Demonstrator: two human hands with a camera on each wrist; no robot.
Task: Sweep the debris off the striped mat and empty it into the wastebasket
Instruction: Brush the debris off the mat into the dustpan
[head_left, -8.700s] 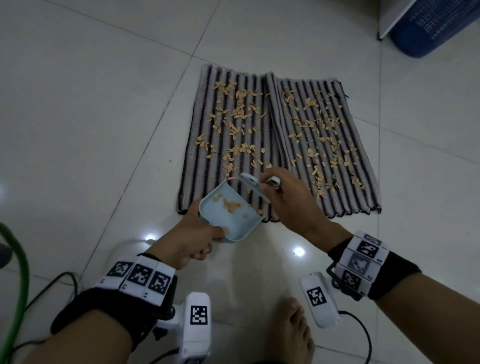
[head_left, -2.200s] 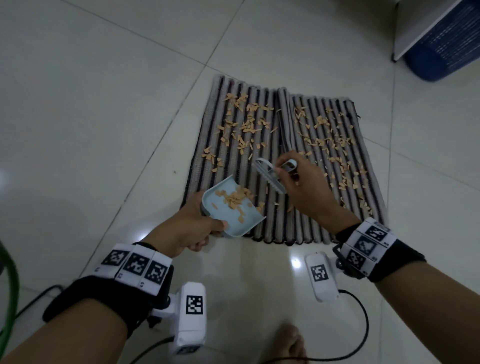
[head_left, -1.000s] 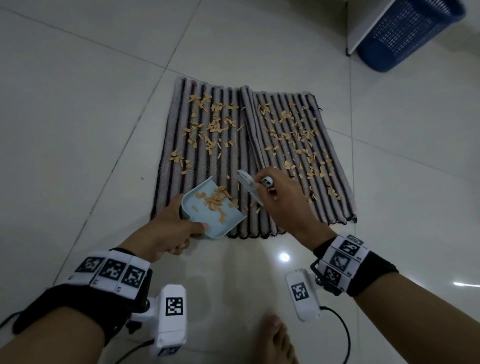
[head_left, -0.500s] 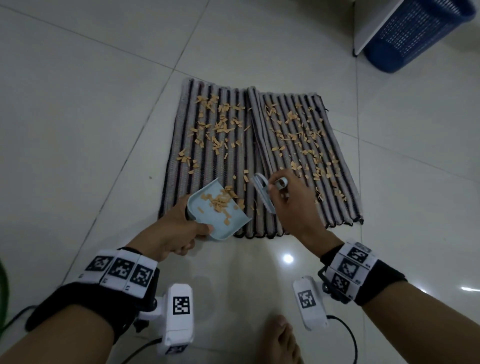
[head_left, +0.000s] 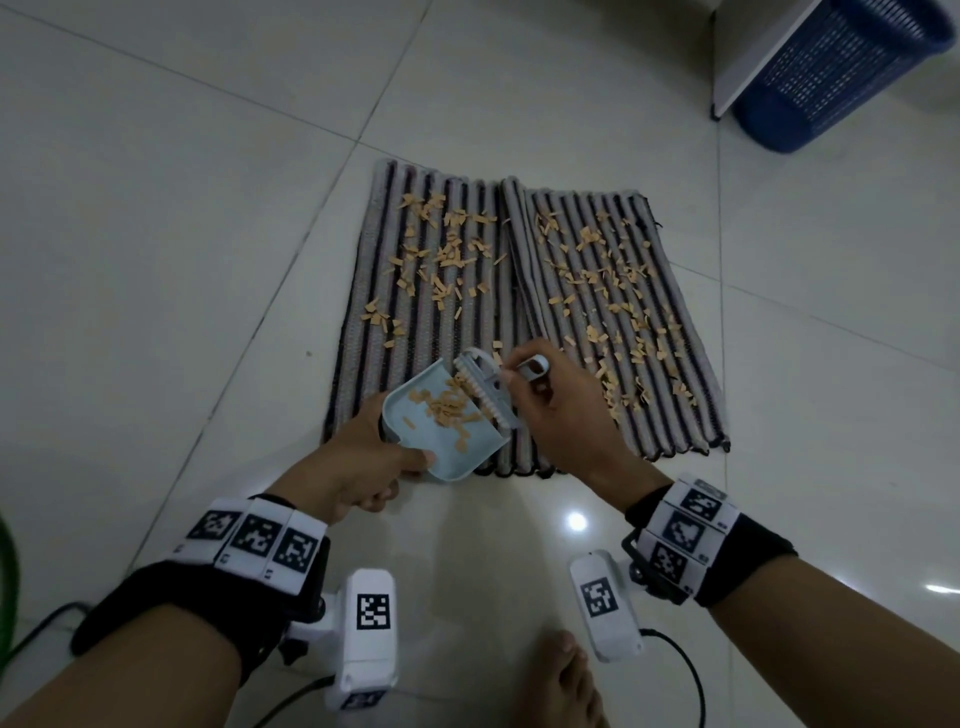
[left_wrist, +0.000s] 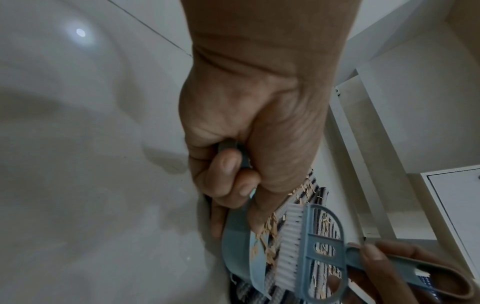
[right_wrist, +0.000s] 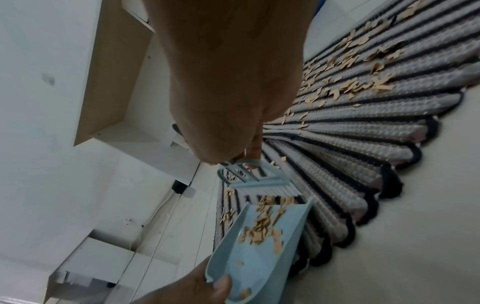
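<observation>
A grey-and-black striped mat (head_left: 670, 400) lies on the tiled floor, strewn with tan debris chips (head_left: 447, 260). My left hand (head_left: 358, 467) grips the handle of a light blue dustpan (head_left: 441, 447) at the mat's near edge; chips lie in the pan (right_wrist: 262, 230). My right hand (head_left: 556, 410) holds a small blue brush (head_left: 483, 384) by its handle, with its white bristles (left_wrist: 288, 246) at the dustpan's mouth. The brush head (right_wrist: 254, 179) stands just above the pan's lip. A blue wastebasket (head_left: 831, 67) stands at the far right.
A white panel (head_left: 753, 57) leans beside the wastebasket. White and wood shelving (right_wrist: 111, 82) rises at the left of the right wrist view. My bare foot (head_left: 561, 680) and a black cable (head_left: 691, 670) lie near the bottom. A green hose (head_left: 8, 566) shows at the left edge.
The brush has swept from the mat toward me into the dustpan's mouth, and more chips now lie in the pan. The near middle strip of the mat holds fewer chips.
</observation>
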